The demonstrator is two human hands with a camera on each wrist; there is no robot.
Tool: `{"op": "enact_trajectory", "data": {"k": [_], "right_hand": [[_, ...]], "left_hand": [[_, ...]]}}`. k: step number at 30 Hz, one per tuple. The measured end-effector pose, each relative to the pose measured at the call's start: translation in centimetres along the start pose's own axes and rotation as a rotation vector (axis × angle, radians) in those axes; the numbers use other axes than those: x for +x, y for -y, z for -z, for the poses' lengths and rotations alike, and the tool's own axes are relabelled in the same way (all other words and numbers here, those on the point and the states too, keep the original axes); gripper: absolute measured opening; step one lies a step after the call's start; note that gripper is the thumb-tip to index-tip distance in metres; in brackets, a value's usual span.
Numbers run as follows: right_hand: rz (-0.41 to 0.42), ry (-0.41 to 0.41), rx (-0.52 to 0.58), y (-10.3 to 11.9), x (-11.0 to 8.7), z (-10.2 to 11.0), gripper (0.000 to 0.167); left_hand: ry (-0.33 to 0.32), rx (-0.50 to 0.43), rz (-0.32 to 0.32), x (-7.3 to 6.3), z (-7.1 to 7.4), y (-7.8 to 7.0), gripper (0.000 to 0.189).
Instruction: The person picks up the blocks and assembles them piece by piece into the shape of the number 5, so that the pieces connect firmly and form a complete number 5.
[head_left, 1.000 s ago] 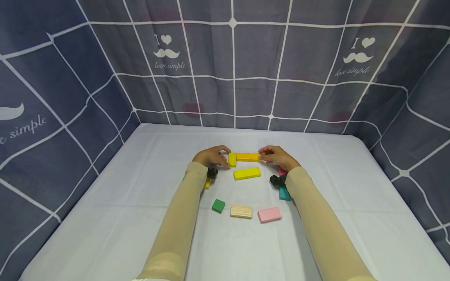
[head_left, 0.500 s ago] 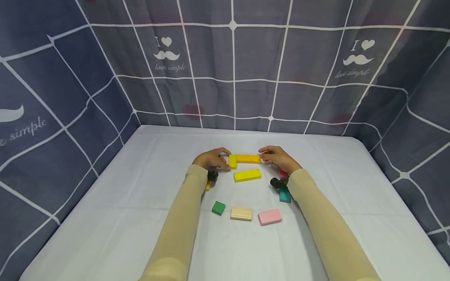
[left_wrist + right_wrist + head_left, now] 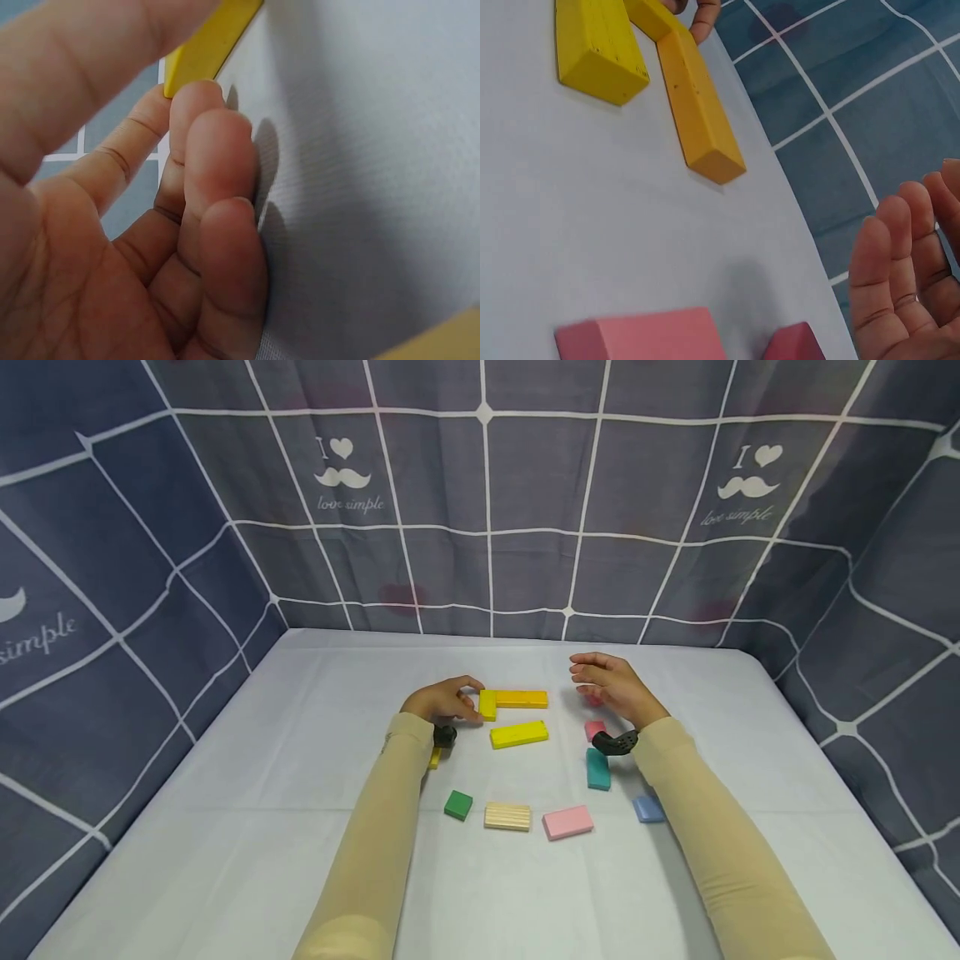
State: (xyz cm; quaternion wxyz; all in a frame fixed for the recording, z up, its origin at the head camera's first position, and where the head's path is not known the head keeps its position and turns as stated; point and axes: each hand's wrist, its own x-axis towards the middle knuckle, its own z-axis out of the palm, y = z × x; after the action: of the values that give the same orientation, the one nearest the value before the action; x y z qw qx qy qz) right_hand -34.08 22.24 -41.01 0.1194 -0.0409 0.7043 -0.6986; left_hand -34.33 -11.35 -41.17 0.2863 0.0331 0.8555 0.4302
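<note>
My left hand point(image 3: 442, 700) pinches a short yellow block point(image 3: 487, 705) between thumb and index finger, with the other fingers curled beneath, as the left wrist view shows. That block lies crosswise against the left end of a long orange-yellow block point(image 3: 522, 699), forming a corner. Nearer to me lies a bright yellow block point(image 3: 519, 735), apart from the pair. My right hand point(image 3: 615, 685) hovers over the table to the right with fingers extended and nothing in it. Under and beside it are two reddish-pink blocks point(image 3: 595, 729), one partly hidden by the fingers.
A teal block point(image 3: 597, 769) and a blue block point(image 3: 648, 809) lie by the right forearm. A green block point(image 3: 458, 804), a ridged wooden block point(image 3: 507, 816) and a pink block point(image 3: 567, 822) form a front row. Another yellow block point(image 3: 435, 757) is half hidden by the left wrist.
My right hand has let go of the long orange-yellow block's right end and moved right, uncovering the reddish-pink and blue blocks. The left hand keeps its place on the short yellow block.
</note>
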Motion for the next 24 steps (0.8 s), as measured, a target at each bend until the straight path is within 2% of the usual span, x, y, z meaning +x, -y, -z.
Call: {"op": "enact_trajectory", "data": {"k": [7, 12, 17, 20, 24], "right_hand": [[0.000, -0.026, 0.114, 0.0, -0.5, 1.5, 0.033], [-0.023, -0.051, 0.078, -0.5, -0.5, 2.5, 0.037], [-0.013, -0.038, 0.115, -1.1, -0.7, 3.5, 0.032], [-0.032, -0.044, 0.105, -1.5, -0.7, 4.2, 0.039], [-0.083, -0.063, 0.027, -2.1, -0.7, 5.0, 0.052]], "left_hand": [[-0.021, -0.015, 0.014, 0.2, -0.2, 0.1, 0.071], [-0.025, -0.011, 0.020, 0.4, -0.1, 0.2, 0.072], [-0.016, 0.004, 0.016, 0.2, -0.1, 0.1, 0.072], [-0.014, 0.003, 0.010, 0.1, -0.1, 0.0, 0.071], [-0.016, -0.002, 0.007, 0.0, -0.1, 0.0, 0.069]]}}
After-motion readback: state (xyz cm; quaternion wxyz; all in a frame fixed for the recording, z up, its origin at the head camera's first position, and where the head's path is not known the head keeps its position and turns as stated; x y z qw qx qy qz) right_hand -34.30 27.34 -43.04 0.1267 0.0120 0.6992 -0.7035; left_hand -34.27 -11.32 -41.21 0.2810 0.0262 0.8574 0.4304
